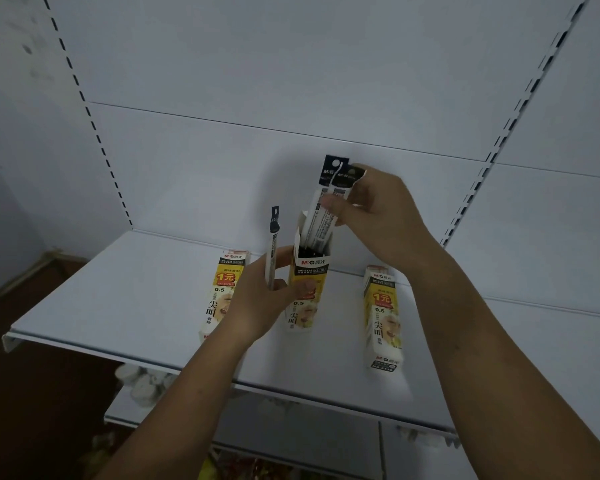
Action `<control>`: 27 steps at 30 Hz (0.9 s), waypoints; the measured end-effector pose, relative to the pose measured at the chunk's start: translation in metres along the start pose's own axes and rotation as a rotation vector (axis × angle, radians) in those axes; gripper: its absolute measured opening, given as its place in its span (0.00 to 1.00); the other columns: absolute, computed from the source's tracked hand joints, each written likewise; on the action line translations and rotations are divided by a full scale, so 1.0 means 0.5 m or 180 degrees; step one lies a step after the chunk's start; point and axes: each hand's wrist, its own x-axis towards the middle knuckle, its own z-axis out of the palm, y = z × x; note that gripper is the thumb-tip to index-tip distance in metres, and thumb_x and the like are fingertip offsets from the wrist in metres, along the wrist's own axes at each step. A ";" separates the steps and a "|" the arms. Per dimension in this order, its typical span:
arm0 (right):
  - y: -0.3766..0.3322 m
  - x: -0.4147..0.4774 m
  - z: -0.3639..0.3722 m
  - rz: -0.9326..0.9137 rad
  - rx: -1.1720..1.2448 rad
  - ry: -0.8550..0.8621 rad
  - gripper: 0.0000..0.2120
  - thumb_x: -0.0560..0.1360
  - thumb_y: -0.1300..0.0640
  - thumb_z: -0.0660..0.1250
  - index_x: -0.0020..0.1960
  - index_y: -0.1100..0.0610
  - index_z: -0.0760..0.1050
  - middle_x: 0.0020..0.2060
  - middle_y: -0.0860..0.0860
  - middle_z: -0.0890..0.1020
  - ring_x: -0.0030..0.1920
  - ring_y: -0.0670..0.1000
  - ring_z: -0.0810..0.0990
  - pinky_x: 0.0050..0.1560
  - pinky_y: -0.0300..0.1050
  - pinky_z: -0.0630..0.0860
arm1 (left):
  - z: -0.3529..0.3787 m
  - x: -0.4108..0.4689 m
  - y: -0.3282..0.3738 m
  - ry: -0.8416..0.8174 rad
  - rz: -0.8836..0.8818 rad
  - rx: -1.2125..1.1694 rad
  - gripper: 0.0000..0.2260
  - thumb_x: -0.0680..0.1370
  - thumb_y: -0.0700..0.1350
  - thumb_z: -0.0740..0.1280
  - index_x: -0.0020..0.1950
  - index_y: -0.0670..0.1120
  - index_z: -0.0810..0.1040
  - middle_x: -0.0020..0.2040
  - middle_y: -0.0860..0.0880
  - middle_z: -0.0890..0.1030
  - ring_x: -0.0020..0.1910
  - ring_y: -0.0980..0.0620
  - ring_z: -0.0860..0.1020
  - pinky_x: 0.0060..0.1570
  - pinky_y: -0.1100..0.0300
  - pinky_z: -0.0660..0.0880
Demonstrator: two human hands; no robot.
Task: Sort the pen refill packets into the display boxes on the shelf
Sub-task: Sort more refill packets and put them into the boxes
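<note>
Head view, shelf bay, dim light.

- Shelf (118, 299): white metal, carrying three yellow-and-white display boxes in a row, well apart from each other.
- Left box (222, 289): lying back on the shelf, partly hidden behind the left wrist. Whether its top is open cannot be told.
- Right box (381, 317): lying on the shelf, untouched, with its top flap looking closed.
- Middle box (309, 270): standing upright with its top flap open and dark-headed packets already showing inside.
- Left hand (257, 306): grasping the middle box, thumb pressing on its front. It is also pinching a single packet (273, 237) upright against the box's left side, outside the box.
- Right hand (381, 220): pinching a pair of packets (336, 174) between thumb and fingers. Their lower ends are sitting inside the open mouth of the middle box, and their dark header cards are standing well above the rim.
- Lower shelf (142, 386): holding pale rounded goods, too blurred to identify.

Step in hand, as judged: the middle box is being filled, with the pair partway in.

Next move, as judged: slide the pair straight down beside the packets already inside while the left hand steadies the box, then let go. The single packet is waiting its turn.
</note>
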 end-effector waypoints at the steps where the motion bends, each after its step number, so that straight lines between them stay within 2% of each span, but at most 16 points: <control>1: -0.001 0.001 0.000 -0.0003 0.0095 0.0092 0.09 0.80 0.61 0.72 0.57 0.51 0.80 0.48 0.44 0.86 0.46 0.48 0.86 0.42 0.39 0.82 | 0.000 0.000 -0.001 0.0001 0.0000 -0.0007 0.20 0.77 0.41 0.76 0.60 0.63 0.78 0.54 0.69 0.84 0.29 0.59 0.78 0.34 0.67 0.77; 4: 0.003 0.000 0.009 0.0054 0.0194 0.0103 0.08 0.80 0.63 0.72 0.57 0.53 0.80 0.49 0.47 0.86 0.47 0.49 0.86 0.42 0.40 0.83 | -0.001 0.000 -0.007 0.0019 0.0000 0.0000 0.20 0.77 0.42 0.77 0.62 0.62 0.79 0.57 0.65 0.85 0.29 0.55 0.77 0.35 0.65 0.78; 7: 0.016 -0.005 0.020 0.0113 0.0103 -0.0084 0.09 0.80 0.60 0.72 0.58 0.49 0.80 0.50 0.50 0.87 0.49 0.51 0.86 0.46 0.44 0.85 | -0.001 0.002 -0.007 0.0063 -0.0011 -0.0014 0.20 0.77 0.43 0.77 0.60 0.64 0.78 0.57 0.64 0.85 0.31 0.54 0.80 0.36 0.65 0.78; 11: 0.023 -0.006 0.011 0.0082 -0.0250 -0.0166 0.09 0.79 0.56 0.73 0.58 0.48 0.80 0.47 0.41 0.86 0.47 0.43 0.85 0.49 0.36 0.80 | -0.001 0.001 -0.004 0.0064 0.0000 0.0043 0.20 0.77 0.43 0.77 0.59 0.65 0.77 0.59 0.63 0.83 0.30 0.60 0.79 0.36 0.65 0.78; 15: 0.022 -0.005 0.003 0.0038 -0.0393 -0.0112 0.09 0.78 0.54 0.75 0.57 0.46 0.81 0.44 0.35 0.85 0.45 0.39 0.83 0.47 0.32 0.78 | 0.000 0.000 -0.005 0.0059 0.0005 0.0013 0.20 0.77 0.43 0.77 0.60 0.64 0.78 0.59 0.63 0.84 0.30 0.59 0.78 0.35 0.65 0.78; 18: 0.021 -0.005 0.006 0.0059 -0.0874 -0.0511 0.10 0.77 0.52 0.76 0.47 0.39 0.78 0.36 0.28 0.80 0.38 0.35 0.78 0.39 0.27 0.70 | -0.001 -0.002 -0.003 0.0051 0.0029 0.0027 0.20 0.76 0.42 0.77 0.60 0.64 0.78 0.58 0.62 0.84 0.31 0.59 0.79 0.35 0.65 0.77; 20: 0.027 -0.003 0.010 0.0115 -0.1197 -0.0828 0.14 0.77 0.52 0.76 0.40 0.39 0.74 0.33 0.34 0.79 0.35 0.33 0.76 0.37 0.26 0.68 | 0.001 -0.002 -0.001 0.0036 0.0040 -0.0012 0.20 0.76 0.41 0.77 0.59 0.62 0.79 0.56 0.62 0.85 0.29 0.60 0.77 0.35 0.66 0.76; 22: 0.031 -0.004 0.014 0.0192 -0.1333 -0.1082 0.11 0.77 0.50 0.76 0.41 0.42 0.76 0.35 0.39 0.79 0.36 0.31 0.75 0.36 0.25 0.67 | 0.000 -0.002 0.000 0.0026 0.0038 -0.0016 0.19 0.76 0.40 0.77 0.59 0.62 0.79 0.55 0.65 0.85 0.28 0.60 0.76 0.34 0.66 0.76; 24: 0.034 -0.004 0.014 0.0169 -0.1156 -0.0979 0.04 0.78 0.48 0.75 0.48 0.46 0.81 0.42 0.42 0.82 0.36 0.34 0.76 0.37 0.26 0.68 | -0.001 -0.002 0.002 0.0022 0.0022 0.0071 0.20 0.77 0.42 0.77 0.58 0.65 0.77 0.53 0.72 0.83 0.29 0.58 0.77 0.35 0.65 0.78; 27: 0.035 -0.003 0.006 0.0098 -0.0841 -0.0449 0.05 0.78 0.51 0.74 0.53 0.45 0.82 0.46 0.41 0.84 0.36 0.46 0.75 0.37 0.35 0.71 | -0.002 -0.002 0.001 0.0009 -0.0003 0.0093 0.21 0.77 0.43 0.77 0.58 0.66 0.77 0.53 0.73 0.82 0.30 0.55 0.77 0.35 0.66 0.78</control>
